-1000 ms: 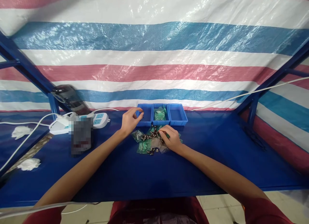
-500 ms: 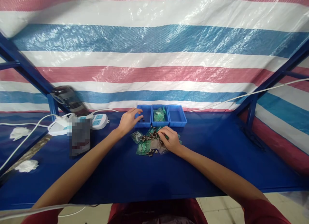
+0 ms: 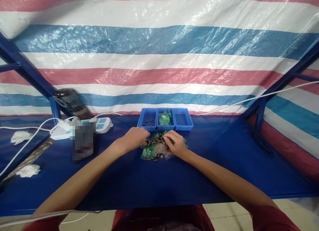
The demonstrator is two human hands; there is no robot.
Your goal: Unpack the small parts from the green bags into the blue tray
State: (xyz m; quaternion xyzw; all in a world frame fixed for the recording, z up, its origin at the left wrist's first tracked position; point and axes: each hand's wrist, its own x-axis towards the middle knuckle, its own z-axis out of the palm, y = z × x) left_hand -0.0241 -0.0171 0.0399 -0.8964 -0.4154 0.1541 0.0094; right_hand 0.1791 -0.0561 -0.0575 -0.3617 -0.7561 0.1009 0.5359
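My left hand (image 3: 136, 138) reaches into the left side of a pile of small parts, its fingers closed and pointing down; what they grip is hidden. The pile mixes small dark and metallic pieces (image 3: 152, 142), like short screws, with green plastic bags (image 3: 149, 152). On the pile's right side my right hand (image 3: 175, 143) is closed in a pinch, and whatever sits between its fingertips cannot be made out. Just behind the pile stands the left blue tray (image 3: 140, 122), holding a few small dark pieces (image 3: 147, 121).
The middle blue tray (image 3: 165, 128) contains green bags (image 3: 164, 118); the right blue tray (image 3: 183, 128) adjoins it. Left on the blue table are a power strip (image 3: 104, 125), a blurred dark object (image 3: 86, 141), a dark bottle (image 3: 73, 103) and crumpled white tissue (image 3: 28, 170).
My left hand has moved from above the left tray down and toward me onto the pile, its fingers closing. Small dark pieces show in that tray. My right hand stays put.
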